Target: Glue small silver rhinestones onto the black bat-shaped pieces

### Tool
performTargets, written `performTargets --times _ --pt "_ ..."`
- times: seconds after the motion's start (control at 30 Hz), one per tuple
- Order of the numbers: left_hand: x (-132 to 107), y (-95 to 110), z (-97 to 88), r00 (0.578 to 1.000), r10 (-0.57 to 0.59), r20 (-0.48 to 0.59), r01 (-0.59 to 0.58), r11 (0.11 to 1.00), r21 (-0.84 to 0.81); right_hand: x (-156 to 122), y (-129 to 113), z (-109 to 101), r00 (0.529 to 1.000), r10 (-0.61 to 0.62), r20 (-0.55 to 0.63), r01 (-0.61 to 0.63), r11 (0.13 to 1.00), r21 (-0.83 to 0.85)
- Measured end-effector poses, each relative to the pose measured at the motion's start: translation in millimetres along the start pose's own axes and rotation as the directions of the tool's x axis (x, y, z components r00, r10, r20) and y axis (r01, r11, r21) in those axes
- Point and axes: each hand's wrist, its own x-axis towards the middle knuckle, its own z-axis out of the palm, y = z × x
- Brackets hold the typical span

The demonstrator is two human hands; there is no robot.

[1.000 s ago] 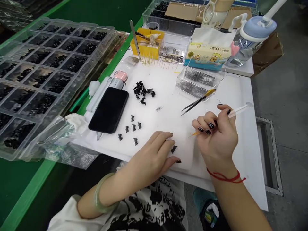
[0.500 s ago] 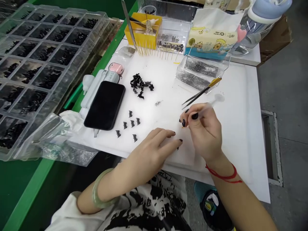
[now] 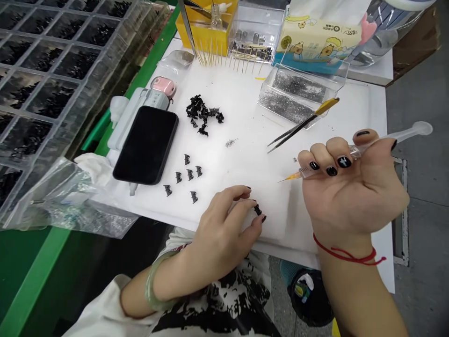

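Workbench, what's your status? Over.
Right hand holding syringe. Left hand at one small black piece. Tweezers lying farther back, out of the way.

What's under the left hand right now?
A black piece shows between a finger and the thumb of the left hand, over the white pad. Whatever lies beneath the palm is covered, and I can't tell whether the piece is pinched.

1 left hand, 1 right hand, 1 syringe; 6 black bat-shaped pieces set apart, 1 black piece at the left fingertips, 1 heap of more; 1 smartphone, 1 pair of yellow-handled tweezers.
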Motion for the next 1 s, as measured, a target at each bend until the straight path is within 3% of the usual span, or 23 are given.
performTargets --times 0.1,0.17,0.2,0.27,0.33,0.4,0.5,0.6,0.8,1.0 --pt "-1.6 -6.1 -4.8 0.998 -0.012 0.058 0.019 0.992 -0.124 4.6 -2.5 -3.6 0.998 0.068 -0.007 -0.067 0.998 0.01" --pt "-1.8 -9.5 -8.0 0.995 -0.025 0.098 0.041 0.985 -0.169 8.7 -6.3 -5.6 0.983 0.154 0.097 -0.155 0.988 -0.005" --pt "-1.5 -11.0 -9.5 0.993 -0.035 0.111 0.055 0.981 -0.184 10.9 -8.3 -6.6 0.959 0.216 0.185 -0.214 0.976 -0.028" --pt "-0.4 -13.6 -11.8 0.989 -0.057 0.133 0.085 0.974 -0.211 14.8 -10.9 -8.6 0.867 0.337 0.368 -0.326 0.941 -0.094" --pt "1.0 -16.0 -13.1 0.986 -0.074 0.152 0.108 0.967 -0.231 17.0 -10.1 -10.8 0.783 0.399 0.476 -0.381 0.914 -0.14" --pt "1.9 -18.2 -13.6 0.984 -0.081 0.158 0.118 0.963 -0.244 16.8 -5.9 -12.4 0.779 0.376 0.502 -0.364 0.923 -0.127" --pt "2.5 -20.3 -13.8 0.984 -0.08 0.161 0.119 0.961 -0.251 12.1 2.1 -12.6 0.848 0.314 0.428 -0.314 0.947 -0.072" --pt "2.5 -20.5 -14.3 0.983 -0.08 0.167 0.12 0.963 -0.243 5.4 6.5 -8.9 0.895 0.33 0.3 -0.328 0.943 -0.057" --pt "1.8 -18.9 -16.0 0.98 -0.101 0.174 0.138 0.967 -0.212 -0.7 7.5 2.4 0.906 0.412 0.095 -0.409 0.911 -0.047" --pt "3.3 -17.7 -17.0 0.98 -0.103 0.172 0.138 0.97 -0.2 -1.6 6.1 4.8 0.903 0.43 -0.019 -0.429 0.898 -0.093"
